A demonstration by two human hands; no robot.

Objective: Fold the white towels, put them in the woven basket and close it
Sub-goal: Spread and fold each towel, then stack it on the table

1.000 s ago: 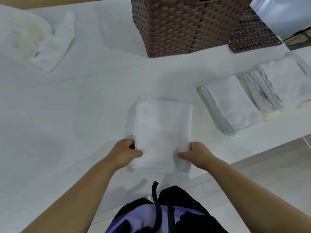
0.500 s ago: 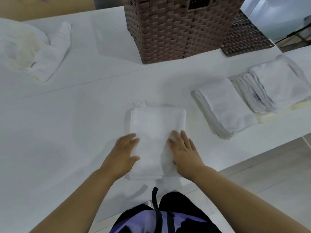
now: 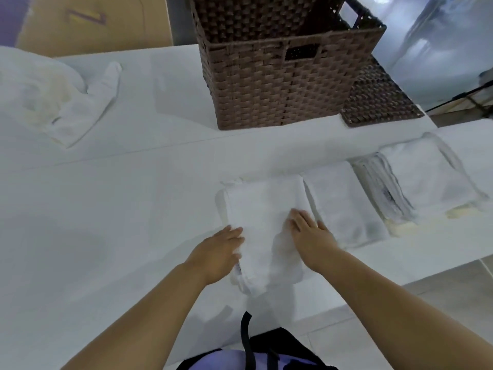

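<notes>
Both forearms reach forward from the near side of the worktop [image 3: 128, 214], bare to the elbow, and converge on one folded white towel [image 3: 262, 209] lying near the front edge. The left hand [image 3: 217, 252] lies palm down against the towel's left border, wrist straight; its fingers [image 3: 234, 233] are extended and held together, with the tips resting on the cloth and nothing gripped. The right hand [image 3: 312, 236] is laid flat on the right half of the towel, palm down, fingers straight and slightly spread, pointing away from the person and a little to the left; it presses on the cloth and holds nothing. The towel's far end lies flat and squared, while its near end is rumpled between the two wrists. Just beside it to the right sits a stack of folded towels [image 3: 346, 209], touching or nearly touching it, and a second stack [image 3: 426, 177] lies further right. The woven basket [image 3: 280, 89] stands open at the back of the worktop, well apart from the hands, with its lid [image 3: 378, 100] lying flat to its right. A heap of unfolded towels [image 3: 53, 97] occupies the far left corner.
</notes>
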